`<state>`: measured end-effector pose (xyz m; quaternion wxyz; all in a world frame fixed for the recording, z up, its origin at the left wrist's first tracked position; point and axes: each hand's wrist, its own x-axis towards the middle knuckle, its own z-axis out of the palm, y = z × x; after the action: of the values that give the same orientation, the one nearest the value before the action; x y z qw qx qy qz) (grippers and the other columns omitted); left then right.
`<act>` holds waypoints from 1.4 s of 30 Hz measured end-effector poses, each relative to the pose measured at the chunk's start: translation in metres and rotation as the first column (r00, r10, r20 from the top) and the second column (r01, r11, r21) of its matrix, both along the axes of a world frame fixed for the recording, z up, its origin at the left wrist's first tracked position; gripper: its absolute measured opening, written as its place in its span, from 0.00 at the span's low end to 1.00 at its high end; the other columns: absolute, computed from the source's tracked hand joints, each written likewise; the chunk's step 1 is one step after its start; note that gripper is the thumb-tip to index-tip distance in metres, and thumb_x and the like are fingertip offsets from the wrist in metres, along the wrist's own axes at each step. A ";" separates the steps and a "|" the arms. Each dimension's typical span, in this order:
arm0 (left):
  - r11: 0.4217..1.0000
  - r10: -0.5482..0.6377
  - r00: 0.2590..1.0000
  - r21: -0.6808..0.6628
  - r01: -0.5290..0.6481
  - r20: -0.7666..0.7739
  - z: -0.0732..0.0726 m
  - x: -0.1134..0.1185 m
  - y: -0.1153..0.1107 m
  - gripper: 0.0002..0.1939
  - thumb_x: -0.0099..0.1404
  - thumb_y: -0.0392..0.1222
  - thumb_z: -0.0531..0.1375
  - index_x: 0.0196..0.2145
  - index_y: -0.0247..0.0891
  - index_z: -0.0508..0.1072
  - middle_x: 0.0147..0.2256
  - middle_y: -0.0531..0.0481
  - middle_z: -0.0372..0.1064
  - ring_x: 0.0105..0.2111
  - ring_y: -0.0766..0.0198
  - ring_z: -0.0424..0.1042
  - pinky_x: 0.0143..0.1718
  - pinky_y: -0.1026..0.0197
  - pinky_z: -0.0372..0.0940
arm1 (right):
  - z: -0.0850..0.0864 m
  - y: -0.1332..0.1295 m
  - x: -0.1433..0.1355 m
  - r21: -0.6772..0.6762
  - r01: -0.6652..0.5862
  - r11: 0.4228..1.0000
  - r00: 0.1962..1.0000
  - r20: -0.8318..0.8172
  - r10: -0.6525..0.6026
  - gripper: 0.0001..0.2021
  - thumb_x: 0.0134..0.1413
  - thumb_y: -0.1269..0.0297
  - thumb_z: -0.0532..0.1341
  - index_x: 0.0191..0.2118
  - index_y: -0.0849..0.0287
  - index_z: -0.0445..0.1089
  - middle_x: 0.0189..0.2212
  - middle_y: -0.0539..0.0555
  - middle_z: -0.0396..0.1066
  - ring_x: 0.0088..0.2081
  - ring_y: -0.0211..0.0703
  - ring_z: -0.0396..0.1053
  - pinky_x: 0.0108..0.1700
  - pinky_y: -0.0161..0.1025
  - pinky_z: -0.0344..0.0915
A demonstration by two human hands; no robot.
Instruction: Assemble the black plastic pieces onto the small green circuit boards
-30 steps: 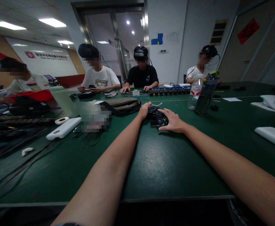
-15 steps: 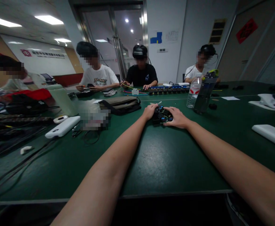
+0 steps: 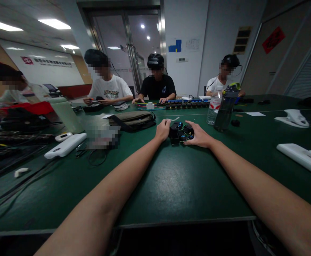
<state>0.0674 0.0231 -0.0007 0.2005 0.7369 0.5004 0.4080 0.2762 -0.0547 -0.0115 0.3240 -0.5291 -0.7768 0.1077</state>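
Observation:
On the green table, straight ahead, lies a black boxy device (image 3: 175,136) with blue round parts and thin wires showing. My right hand (image 3: 200,135) grips its right side, thumb at the near edge and fingers at the far edge. Just left of the device, my left hand (image 3: 163,130) is closed in a pinch, apart from the box. A thin whitish strip (image 3: 176,118) sticks out to the right from its fingertips. What the strip is made of is too small to tell.
A clear water bottle (image 3: 212,113) and a dark bottle (image 3: 224,110) stand to the right. A grey-brown bag (image 3: 134,121), green bottle (image 3: 66,115) and white power bank (image 3: 65,145) are left. Several people sit across the table, by a row of black parts (image 3: 187,106).
My left hand has drawn left, away from the black device, with the whitish strip. My right hand stays on the device. Across the table, the person in black has lowered a hand to the tabletop.

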 end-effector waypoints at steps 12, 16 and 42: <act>0.910 -0.307 0.839 0.119 0.397 -0.449 -0.001 -0.036 -0.049 0.27 0.69 0.52 0.50 0.61 0.39 0.62 0.58 0.40 0.57 0.59 0.52 0.60 0.64 0.49 0.53 | 0.001 -0.004 -0.011 -0.062 0.082 0.995 0.996 0.030 -0.080 0.45 0.38 0.56 0.73 0.63 0.58 0.57 0.57 0.64 0.56 0.62 0.55 0.57 0.64 0.51 0.55; 0.924 -0.285 0.848 0.109 0.368 -0.448 0.001 -0.036 -0.054 0.26 0.69 0.53 0.51 0.61 0.42 0.61 0.53 0.42 0.60 0.55 0.53 0.65 0.60 0.49 0.57 | 0.000 -0.005 -0.014 -0.060 0.092 0.994 0.996 0.026 -0.090 0.42 0.39 0.56 0.73 0.62 0.57 0.60 0.56 0.63 0.57 0.60 0.54 0.60 0.63 0.51 0.57; 0.964 -0.131 0.809 0.115 0.238 -0.573 0.002 -0.048 -0.035 0.23 0.64 0.43 0.56 0.57 0.46 0.65 0.56 0.44 0.62 0.54 0.52 0.68 0.56 0.52 0.63 | 0.014 -0.003 0.009 -0.031 0.197 0.980 0.975 0.114 -0.193 0.16 0.55 0.63 0.63 0.49 0.58 0.71 0.47 0.57 0.73 0.49 0.48 0.69 0.54 0.46 0.64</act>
<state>0.0192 -0.0117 0.0016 0.0157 0.8842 0.4237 0.1963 0.2851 -0.0573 0.0025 0.2783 -0.6146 -0.7355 0.0623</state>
